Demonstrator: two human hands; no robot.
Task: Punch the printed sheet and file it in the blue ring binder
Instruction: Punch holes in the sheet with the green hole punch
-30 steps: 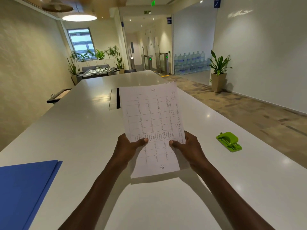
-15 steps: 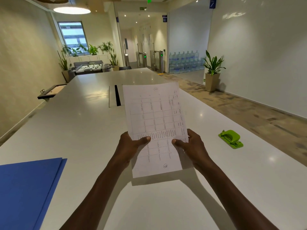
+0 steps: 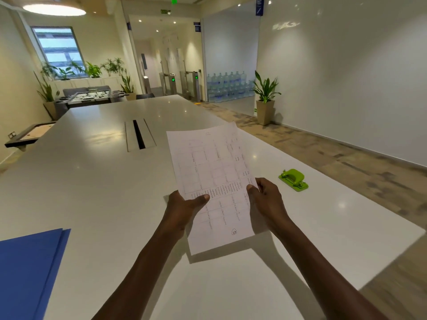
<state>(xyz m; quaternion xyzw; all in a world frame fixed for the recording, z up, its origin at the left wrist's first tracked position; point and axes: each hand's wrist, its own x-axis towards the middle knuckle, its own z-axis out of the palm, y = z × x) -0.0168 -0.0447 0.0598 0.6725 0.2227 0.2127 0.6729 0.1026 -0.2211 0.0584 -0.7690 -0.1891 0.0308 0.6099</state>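
Over white table, both hands' grip pinches printed sheet between them.

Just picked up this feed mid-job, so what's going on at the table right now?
A person holds the printed sheet up over the white table, left hand and right hand each pinching a side edge. The green hole punch sits untouched on the table to the right, and the blue ring binder lies closed at the near left. The sheet shows no punched holes yet.
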